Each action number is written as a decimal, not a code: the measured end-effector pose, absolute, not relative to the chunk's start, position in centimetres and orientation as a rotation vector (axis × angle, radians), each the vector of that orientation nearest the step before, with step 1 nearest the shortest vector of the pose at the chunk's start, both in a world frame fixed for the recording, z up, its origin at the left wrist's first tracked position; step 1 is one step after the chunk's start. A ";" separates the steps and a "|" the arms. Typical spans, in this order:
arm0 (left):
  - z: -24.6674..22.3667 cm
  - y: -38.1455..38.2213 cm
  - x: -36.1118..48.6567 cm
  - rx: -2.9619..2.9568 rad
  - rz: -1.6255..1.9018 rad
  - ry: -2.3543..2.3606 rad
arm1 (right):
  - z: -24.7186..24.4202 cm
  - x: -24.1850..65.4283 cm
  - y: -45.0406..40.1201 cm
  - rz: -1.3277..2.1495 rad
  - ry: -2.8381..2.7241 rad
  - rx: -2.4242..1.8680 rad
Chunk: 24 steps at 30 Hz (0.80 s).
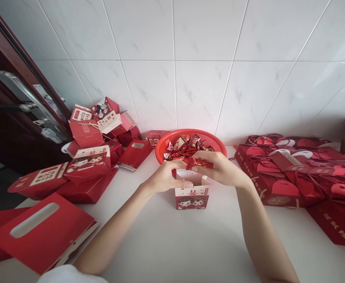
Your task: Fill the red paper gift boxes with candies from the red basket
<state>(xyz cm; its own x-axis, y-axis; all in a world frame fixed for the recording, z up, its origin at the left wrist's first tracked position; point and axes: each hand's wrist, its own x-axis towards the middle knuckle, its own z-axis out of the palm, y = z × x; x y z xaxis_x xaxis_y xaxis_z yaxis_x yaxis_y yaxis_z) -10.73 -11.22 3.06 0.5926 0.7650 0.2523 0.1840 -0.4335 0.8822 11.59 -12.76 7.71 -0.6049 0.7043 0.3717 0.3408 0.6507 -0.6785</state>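
A small red and cream gift box [191, 202] with two cartoon figures on its front stands upright on the white table, its top open. My left hand [167, 177] grips the box at its left side, with the thumb over the front rim. Just above the opening, my right hand [219, 168] holds red wrapped candy [199, 162] between thumb and fingers; how many pieces cannot be told. Right behind the box sits a red plastic basket [160, 152] with many wrapped candies [182, 144] in it, partly hidden by my hands.
Red gift boxes [89, 163] lie heaped on the left, beside flat-looking red cartons [43, 232]. Several rows of red boxes with handles [278, 184] fill the right. A tiled wall [203, 90] rises behind, and a dark door with a metal handle [28, 106] is at left.
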 end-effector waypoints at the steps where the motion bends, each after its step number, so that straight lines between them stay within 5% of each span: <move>1: 3.0 -11.2 -10.7 1.943 0.828 0.757 | 7.8 11.6 -12.8 0.721 -2.228 -0.798; 10: 3.1 -11.3 -10.7 1.967 0.786 0.852 | 7.6 11.2 -13.1 0.917 -2.263 -0.877; 24: 3.1 -11.4 -10.8 2.036 0.804 0.816 | 7.3 9.7 -13.9 0.677 -2.455 -0.968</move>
<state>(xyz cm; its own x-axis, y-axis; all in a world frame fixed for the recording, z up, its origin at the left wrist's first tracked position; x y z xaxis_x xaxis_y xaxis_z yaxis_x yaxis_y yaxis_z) -10.84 -11.36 3.12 0.5931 0.7635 0.2556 0.2674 -0.4863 0.8319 9.68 -13.87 7.35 -0.6727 0.7134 0.1963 0.5120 0.6403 -0.5726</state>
